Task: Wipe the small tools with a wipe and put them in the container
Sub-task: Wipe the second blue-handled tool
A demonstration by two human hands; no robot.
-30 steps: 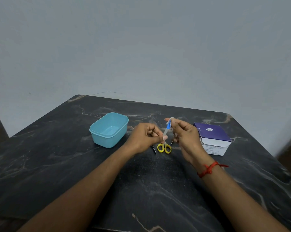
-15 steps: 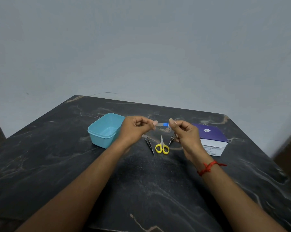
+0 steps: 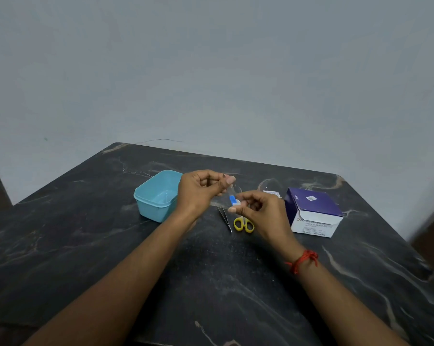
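My left hand (image 3: 203,191) and my right hand (image 3: 260,211) hold a small blue-and-white wipe packet (image 3: 233,200) between them above the table, each pinching one end. Below them on the dark marble table (image 3: 211,283) lie metal tweezers (image 3: 225,218) and small scissors with yellow handles (image 3: 243,224), partly hidden by my right hand. The open light-blue container (image 3: 156,196) stands just left of my left hand, with nothing visible inside.
A purple-and-white box of alcohol swabs (image 3: 313,216) stands to the right of my right hand. A small white packet (image 3: 272,193) lies behind my right hand. The grey wall rises behind the table's far edge.
The packet has tilted from level to slanting down toward my right hand. My left hand rose a little and my right hand dropped lower.
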